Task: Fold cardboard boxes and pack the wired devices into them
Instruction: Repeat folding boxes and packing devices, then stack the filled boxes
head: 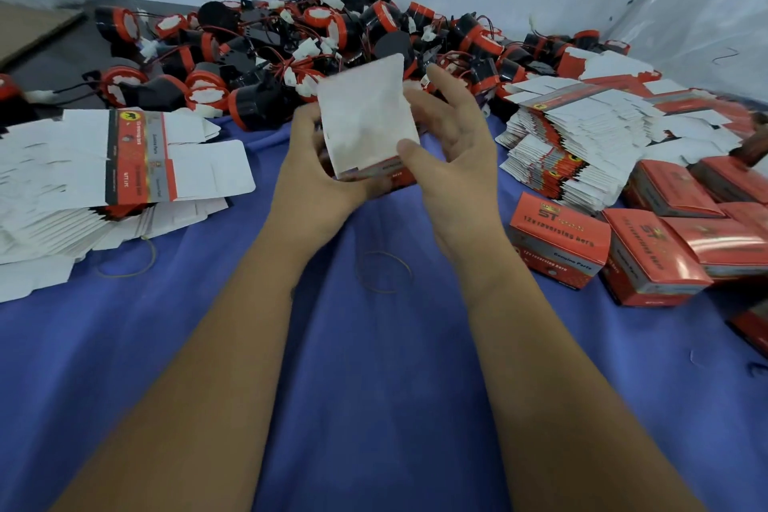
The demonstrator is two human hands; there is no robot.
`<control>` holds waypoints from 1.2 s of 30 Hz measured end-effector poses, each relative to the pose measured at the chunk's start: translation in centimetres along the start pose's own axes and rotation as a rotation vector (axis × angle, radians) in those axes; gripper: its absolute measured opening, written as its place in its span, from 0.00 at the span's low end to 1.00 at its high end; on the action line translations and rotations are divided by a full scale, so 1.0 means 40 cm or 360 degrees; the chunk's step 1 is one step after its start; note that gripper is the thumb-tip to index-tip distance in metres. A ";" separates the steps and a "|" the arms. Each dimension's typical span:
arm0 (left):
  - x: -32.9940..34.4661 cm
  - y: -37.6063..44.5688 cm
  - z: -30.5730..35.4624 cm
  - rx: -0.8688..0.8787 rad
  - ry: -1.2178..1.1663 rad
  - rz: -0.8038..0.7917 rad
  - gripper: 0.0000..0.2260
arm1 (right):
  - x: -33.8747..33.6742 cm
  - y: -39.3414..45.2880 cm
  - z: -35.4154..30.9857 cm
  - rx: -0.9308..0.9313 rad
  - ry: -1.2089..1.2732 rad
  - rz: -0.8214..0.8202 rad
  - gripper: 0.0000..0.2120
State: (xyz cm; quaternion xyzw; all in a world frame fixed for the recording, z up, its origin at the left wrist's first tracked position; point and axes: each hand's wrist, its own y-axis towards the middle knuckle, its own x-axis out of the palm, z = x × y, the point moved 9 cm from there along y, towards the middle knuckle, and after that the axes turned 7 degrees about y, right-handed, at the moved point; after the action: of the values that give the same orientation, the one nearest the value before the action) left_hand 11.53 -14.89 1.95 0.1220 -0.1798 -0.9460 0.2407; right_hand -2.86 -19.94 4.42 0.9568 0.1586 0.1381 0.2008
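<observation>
A box blank, white inner face toward the camera and red printed edge at its lower rim, is held upright above the blue-covered desk, at the centre of the view. The left hand grips its lower left edge, the fingers curled behind the card and largely hidden; the right hand is more open, its thumb pressed on the lower right corner and its fingers spread loosely beside the right edge. The blank is judged to be partly opened, not yet squared; whether any flap is tucked cannot be told, as the card is blurred. The wired devices, black and red with white plugs, are heaped from 10 to 1 o'clock beyond the hands. Flat blanks are stacked at 9 o'clock and at 2 o'clock; finished red boxes lie at 3 o'clock. Two rubber bands lie on the cloth just below the hands. Likely faults: the thin card may be creased off its scored lines if pressed unevenly by the thumb; the loosely held right edge may slip; trailing red wires may be caught under a closing flap once a device is inserted.
</observation>
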 end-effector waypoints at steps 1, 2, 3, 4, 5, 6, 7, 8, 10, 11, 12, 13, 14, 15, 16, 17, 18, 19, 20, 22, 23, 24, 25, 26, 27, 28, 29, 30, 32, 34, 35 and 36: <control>-0.009 -0.003 0.008 0.0063 0.0071 0.0065 0.33 | -0.014 -0.005 -0.013 -0.0114 -0.0194 0.0134 0.25; -0.018 -0.005 0.012 0.0101 0.0137 0.0121 0.32 | -0.024 -0.014 -0.035 -0.0291 -0.0438 0.0246 0.21; -0.026 -0.006 0.014 0.0118 0.0208 0.0172 0.31 | -0.021 -0.024 -0.055 -0.0478 -0.0684 0.0285 0.17; -0.034 -0.006 0.014 0.0119 0.0263 0.0216 0.31 | -0.010 -0.032 -0.064 -0.0607 -0.0892 0.0260 0.15; -0.040 -0.005 0.012 0.0111 0.0291 0.0249 0.31 | 0.006 -0.034 -0.058 -0.0629 -0.1053 0.0175 0.14; -0.044 -0.005 0.011 0.0101 0.0305 0.0266 0.31 | 0.024 -0.031 -0.037 -0.0559 -0.1185 0.0050 0.15; -0.045 -0.004 0.008 0.0080 0.0332 0.0264 0.31 | 0.041 -0.027 -0.007 -0.0446 -0.1327 -0.0093 0.16; -0.042 -0.002 0.003 0.0052 0.0377 0.0239 0.31 | 0.055 -0.025 0.028 -0.0313 -0.1489 -0.0236 0.17; -0.028 0.001 -0.015 -0.0014 0.0487 0.0133 0.29 | 0.059 -0.026 0.081 -0.0097 -0.1753 -0.0389 0.19; -0.019 0.003 -0.026 -0.0049 0.0534 0.0066 0.29 | 0.053 -0.024 0.091 -0.0028 -0.1812 -0.0393 0.20; -0.010 0.003 -0.035 -0.0077 0.0576 -0.0005 0.29 | 0.046 -0.022 0.096 0.0023 -0.1838 -0.0375 0.20; -0.001 0.002 -0.043 -0.0094 0.0615 -0.0068 0.29 | 0.039 -0.020 0.101 0.0077 -0.1851 -0.0357 0.21; 0.004 0.001 -0.047 -0.0098 0.0646 -0.0111 0.29 | 0.034 -0.019 0.108 0.0141 -0.1843 -0.0348 0.22; 0.006 0.000 -0.048 -0.0094 0.0666 -0.0133 0.30 | 0.032 -0.020 0.113 0.0197 -0.1825 -0.0355 0.22; 0.006 0.000 -0.047 -0.0088 0.0671 -0.0140 0.30 | 0.035 -0.021 0.117 0.0231 -0.1804 -0.0374 0.22; 0.006 0.000 -0.046 -0.0082 0.0660 -0.0138 0.31 | 0.038 -0.022 0.119 0.0249 -0.1768 -0.0395 0.22; 0.006 0.000 -0.044 -0.0075 0.0640 -0.0136 0.31 | 0.040 -0.022 0.119 0.0251 -0.1708 -0.0403 0.22; 0.007 0.000 -0.042 -0.0066 0.0626 -0.0144 0.30 | 0.038 -0.021 0.116 0.0242 -0.1632 -0.0389 0.22; 0.011 0.000 -0.042 -0.0056 0.0628 -0.0163 0.29 | 0.032 -0.019 0.112 0.0223 -0.1573 -0.0345 0.22; 0.020 -0.001 -0.044 -0.0041 0.0656 -0.0210 0.29 | 0.014 -0.011 0.107 0.0211 -0.1566 -0.0237 0.17; 0.022 -0.002 -0.046 -0.0041 0.0666 -0.0217 0.29 | 0.011 -0.009 0.110 0.0228 -0.1639 -0.0242 0.14; 0.021 -0.002 -0.047 -0.0042 0.0668 -0.0212 0.29 | 0.015 -0.008 0.116 0.0242 -0.1741 -0.0288 0.14; 0.021 -0.001 -0.048 -0.0045 0.0662 -0.0206 0.29 | 0.021 -0.008 0.123 0.0254 -0.1840 -0.0344 0.14; 0.020 0.000 -0.050 -0.0050 0.0654 -0.0203 0.29 | 0.025 -0.007 0.126 0.0266 -0.1898 -0.0371 0.14; 0.020 0.001 -0.052 -0.0058 0.0648 -0.0200 0.29 | 0.028 -0.006 0.128 0.0286 -0.1913 -0.0382 0.14; 0.020 0.001 -0.055 -0.0067 0.0646 -0.0197 0.29 | 0.027 -0.004 0.130 0.0299 -0.1911 -0.0384 0.14; 0.020 0.002 -0.057 -0.0073 0.0648 -0.0188 0.29 | 0.026 -0.003 0.131 0.0292 -0.1904 -0.0386 0.14; 0.018 0.004 -0.057 -0.0072 0.0655 -0.0166 0.29 | 0.025 -0.004 0.130 0.0266 -0.1878 -0.0397 0.15; 0.006 0.007 -0.054 -0.0055 0.0683 -0.0070 0.28 | 0.024 -0.009 0.128 0.0213 -0.1692 -0.0428 0.19; -0.019 0.010 -0.052 -0.0062 0.0662 0.0105 0.27 | 0.027 -0.014 0.115 0.0166 -0.1345 -0.0384 0.25; -0.034 0.009 -0.054 -0.0085 0.0622 0.0200 0.27 | 0.022 -0.013 0.107 0.0142 -0.1186 -0.0299 0.27; -0.048 0.008 -0.055 -0.0114 0.0574 0.0295 0.27 | 0.012 -0.008 0.100 0.0131 -0.1042 -0.0176 0.28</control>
State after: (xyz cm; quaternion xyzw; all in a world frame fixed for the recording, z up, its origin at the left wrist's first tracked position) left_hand 14.01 -14.82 0.37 0.2639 -0.1106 -0.8883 0.3591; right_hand -1.18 -20.84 0.85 0.9476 0.1429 -0.1943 0.2093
